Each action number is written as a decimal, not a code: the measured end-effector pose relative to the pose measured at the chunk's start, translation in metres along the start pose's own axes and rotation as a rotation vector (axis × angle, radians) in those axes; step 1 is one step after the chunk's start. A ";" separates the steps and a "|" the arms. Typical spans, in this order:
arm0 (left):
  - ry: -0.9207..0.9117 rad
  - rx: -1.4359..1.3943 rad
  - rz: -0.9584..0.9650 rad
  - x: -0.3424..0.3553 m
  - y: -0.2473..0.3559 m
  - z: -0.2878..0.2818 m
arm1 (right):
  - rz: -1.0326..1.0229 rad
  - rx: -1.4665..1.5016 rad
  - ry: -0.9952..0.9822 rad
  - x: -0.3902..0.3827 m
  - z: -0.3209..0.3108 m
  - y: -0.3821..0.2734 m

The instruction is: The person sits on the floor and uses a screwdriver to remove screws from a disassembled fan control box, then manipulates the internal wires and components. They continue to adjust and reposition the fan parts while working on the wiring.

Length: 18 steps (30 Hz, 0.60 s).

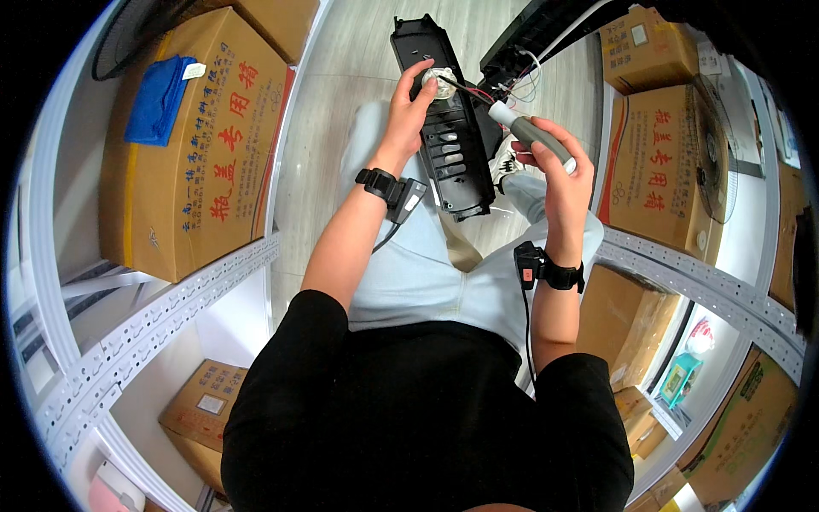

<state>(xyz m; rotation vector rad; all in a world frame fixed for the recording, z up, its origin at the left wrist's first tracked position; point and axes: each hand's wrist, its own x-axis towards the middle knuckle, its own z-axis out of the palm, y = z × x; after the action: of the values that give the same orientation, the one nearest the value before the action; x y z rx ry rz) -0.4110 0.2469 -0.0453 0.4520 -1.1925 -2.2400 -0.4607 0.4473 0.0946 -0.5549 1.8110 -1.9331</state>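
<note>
A long black plastic housing (465, 189) with slots lies across the space above my knees. My left hand (408, 119) is closed on a small round whitish part (439, 84) at the housing's upper section, thumb and fingers around it. My right hand (559, 162) grips a screwdriver (527, 132) with a grey handle and white collar. Its dark shaft points left, toward the round part; whether the tip touches a screw is too small to tell. Red and white wires (525, 78) run between the housing and a second black piece (542, 43) at the upper right.
Shelving with a perforated metal rail (171, 320) stands on both sides. Large cartons (175, 200) sit at left, one with a blue cloth (158, 102) on top, and more cartons (648, 162) at right beside a fan guard (715, 158). Black bands with cabled devices circle both wrists.
</note>
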 end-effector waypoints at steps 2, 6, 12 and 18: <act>0.040 0.015 0.014 0.000 -0.004 -0.001 | 0.008 -0.002 0.000 -0.002 0.000 -0.001; 0.025 -0.008 -0.035 0.001 -0.005 -0.002 | 0.017 -0.011 0.000 -0.003 -0.002 -0.002; 0.019 -0.003 -0.039 0.003 -0.010 -0.006 | 0.011 0.000 -0.012 -0.003 -0.003 -0.001; 0.011 -0.092 -0.081 0.003 -0.009 -0.004 | 0.028 -0.007 -0.015 -0.002 -0.005 0.000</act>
<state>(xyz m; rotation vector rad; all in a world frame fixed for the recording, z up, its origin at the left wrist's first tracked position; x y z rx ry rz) -0.4138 0.2466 -0.0547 0.4830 -1.0782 -2.3471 -0.4618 0.4528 0.0946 -0.5419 1.8075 -1.9006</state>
